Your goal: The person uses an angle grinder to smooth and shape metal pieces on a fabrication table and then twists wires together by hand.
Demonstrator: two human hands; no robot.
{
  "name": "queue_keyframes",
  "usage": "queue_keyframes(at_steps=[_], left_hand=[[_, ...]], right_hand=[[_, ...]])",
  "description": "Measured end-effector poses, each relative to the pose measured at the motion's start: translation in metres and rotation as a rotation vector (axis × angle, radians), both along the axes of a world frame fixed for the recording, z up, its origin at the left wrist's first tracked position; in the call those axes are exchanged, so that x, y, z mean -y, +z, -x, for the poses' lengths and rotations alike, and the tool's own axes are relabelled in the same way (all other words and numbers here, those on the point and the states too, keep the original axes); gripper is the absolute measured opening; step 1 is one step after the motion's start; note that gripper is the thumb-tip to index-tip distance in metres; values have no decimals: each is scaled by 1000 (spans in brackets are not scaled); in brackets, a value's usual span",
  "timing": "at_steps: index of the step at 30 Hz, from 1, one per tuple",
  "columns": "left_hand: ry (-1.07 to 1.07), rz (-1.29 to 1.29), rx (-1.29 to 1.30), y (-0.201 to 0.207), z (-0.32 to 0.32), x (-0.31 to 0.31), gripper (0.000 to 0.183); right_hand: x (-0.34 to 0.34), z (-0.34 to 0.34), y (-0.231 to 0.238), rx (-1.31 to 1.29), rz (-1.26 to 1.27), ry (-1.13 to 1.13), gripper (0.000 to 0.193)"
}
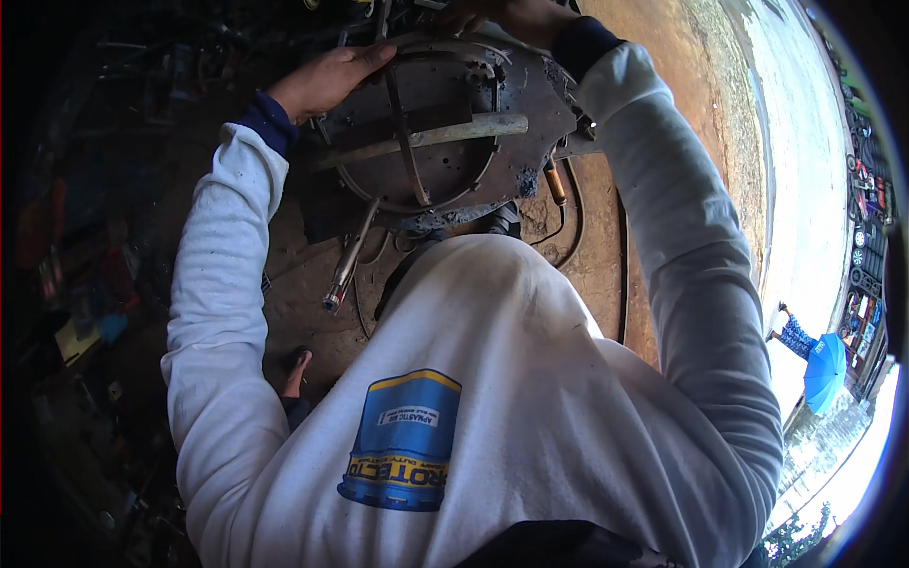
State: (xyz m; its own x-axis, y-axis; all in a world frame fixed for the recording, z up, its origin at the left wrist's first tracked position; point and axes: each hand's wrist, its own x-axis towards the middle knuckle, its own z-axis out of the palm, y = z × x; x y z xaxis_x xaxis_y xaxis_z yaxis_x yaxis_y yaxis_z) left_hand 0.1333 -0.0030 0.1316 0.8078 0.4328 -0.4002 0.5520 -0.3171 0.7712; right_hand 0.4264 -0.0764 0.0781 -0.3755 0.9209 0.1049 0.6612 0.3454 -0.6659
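A round metal frame (488, 170), made of a thin ring with flat strips across it, lies on a dark steel plate (544, 118). My left hand (333, 79) is at the frame's far left edge, its thumb laid along the rim and its other fingers mostly hidden. At the far edge, my right hand (519, 17) reaches over with bent fingers, in shadow and partly cut off by the picture's top. What it grips is unclear. A curved flat bar (473, 129) and a narrow upright strip (402, 133) cross inside the ring.
A metal rod-like tool (351, 260) sticks out from the plate's near left. An orange-handled tool (556, 186) with a cable hangs at the right. Dark clutter fills the left side. A bare foot (297, 372) shows below. Far right, a person carries a blue umbrella (825, 372).
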Motion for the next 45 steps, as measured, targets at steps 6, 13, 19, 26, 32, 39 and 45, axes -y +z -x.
queue_keyframes(at_steps=[6,13,19,26,32,39,45], left_hand=[[57,138,-11,-12,10,-5,67],[11,159,-111,-13,2,-15,66],[12,179,-84,-11,2,-14,63],[7,233,-84,-7,-1,-14,48],[25,313,-105,-6,-2,-17,48],[23,346,-95,-9,-1,-20,51],[32,347,-85,0,-4,-13,50]], right_hand=[[44,1,21,195,-40,54,19],[51,1,7,123,-137,-67,18],[57,17,10,245,-75,-206,40],[59,21,22,229,134,-262,23],[58,16,12,142,118,-229,22],[57,12,6,158,46,-202,22],[57,15,10,165,103,-200,21]])
